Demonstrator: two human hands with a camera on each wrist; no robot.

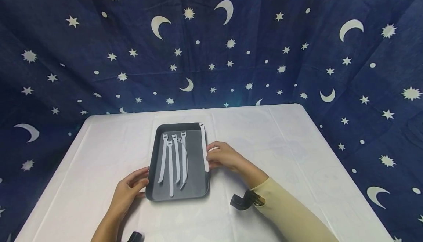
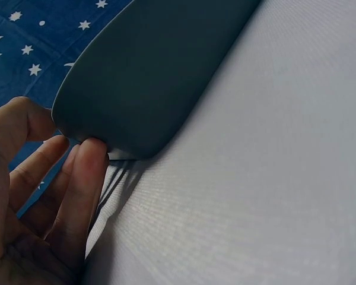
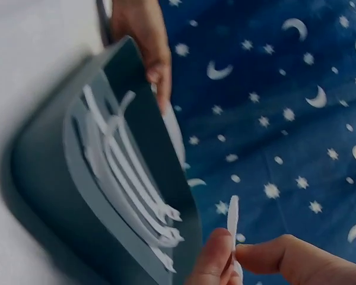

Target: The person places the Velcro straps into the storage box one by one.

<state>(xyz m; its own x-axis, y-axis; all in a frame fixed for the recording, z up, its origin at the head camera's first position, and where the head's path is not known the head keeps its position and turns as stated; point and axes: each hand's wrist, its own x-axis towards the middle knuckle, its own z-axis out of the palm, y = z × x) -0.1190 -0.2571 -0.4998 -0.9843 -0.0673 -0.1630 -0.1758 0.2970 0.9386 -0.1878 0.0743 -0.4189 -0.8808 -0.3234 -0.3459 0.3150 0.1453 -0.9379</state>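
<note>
A dark grey tray (image 1: 198, 190) lies on the white-covered table. Inside it are several white cable ties (image 1: 170, 168) with slotted heads, laid roughly lengthwise, one of them bowed. My left hand (image 1: 127, 187) touches the tray's left outer wall, its fingertips at the side and rim in the left wrist view. At the opposite side, my right hand (image 1: 223, 156) pinches another white cable tie (image 3: 232, 217) between thumb and finger. From the head view this tie stretches along the tray's right rim, its slotted head toward the far corner.
The white tablecloth (image 1: 264, 143) spreads around the tray. Behind and to the right hangs a dark blue cloth (image 1: 257, 32) with moons and stars. A black curved piece (image 1: 242, 201) sits at the right sleeve, another (image 1: 134, 237) near the left wrist.
</note>
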